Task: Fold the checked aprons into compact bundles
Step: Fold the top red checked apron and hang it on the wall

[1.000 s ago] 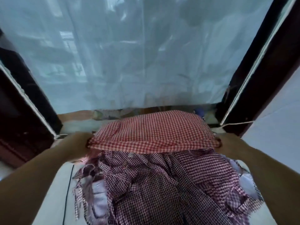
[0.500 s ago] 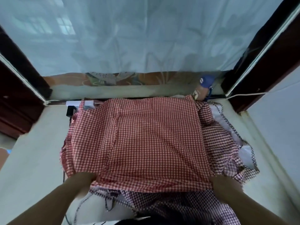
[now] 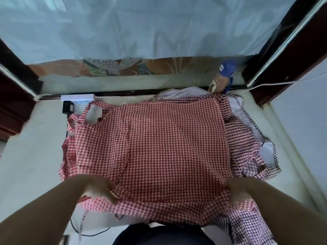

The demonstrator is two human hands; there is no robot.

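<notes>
Pale tabletop [image 3: 26, 156] fills the lower view, with a red checked apron [image 3: 168, 147] spread flat across its middle. The apron's near edge is lifted slightly where both hands hold it. The left hand [image 3: 99, 189] pinches the near left corner, thumb on top and fingers curled into the cloth. The right hand [image 3: 237, 191] grips the near right corner; its fingertips are tucked under the fabric and hidden.

Beneath the apron and spilling out to its right lies a heap of darker checked aprons [image 3: 238, 138] — how many cannot be told, since most of it is covered. Its white lining shows at the right edge.

Beyond the apron's far left corner sit a white power strip [image 3: 77, 98] and a black plug [image 3: 67, 107], the plug just beside the strap loop. A black cable [image 3: 92, 233] runs out from under the near edge. A blue-capped bottle [image 3: 224, 75] lies past the far right corner, partly blurred.

Bare tabletop lies left of the apron — less on the right.
</notes>
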